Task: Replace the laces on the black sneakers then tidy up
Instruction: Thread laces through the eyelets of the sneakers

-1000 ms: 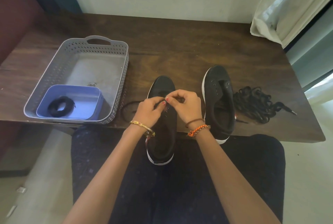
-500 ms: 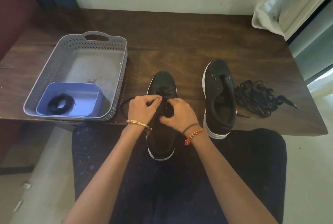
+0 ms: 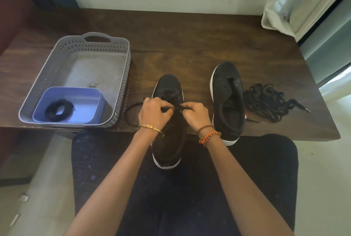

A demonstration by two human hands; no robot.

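Note:
Two black sneakers with white soles lie on the dark wooden table. The left sneaker [image 3: 168, 87] hangs over the near edge towards my lap. My left hand [image 3: 153, 111] and my right hand [image 3: 195, 115] sit over its eyelets, each pinching a black lace [image 3: 175, 107] stretched between them. A loop of that lace [image 3: 131, 115] trails on the table to the left. The right sneaker [image 3: 228, 95] has bare eyelets. To its right lies a loose pile of black laces [image 3: 266, 101].
A grey perforated basket [image 3: 121, 68] stands at the left near edge of the table [image 3: 180, 42]. Inside it a blue tub [image 3: 79, 91] holds a coiled black lace [image 3: 58, 109]. A white curtain [image 3: 296, 2] hangs at the far right corner.
Both hands have shifted slightly down the left sneaker and drawn apart, pulling the lace taut between them. The right sneaker and the pile of laces have not moved.

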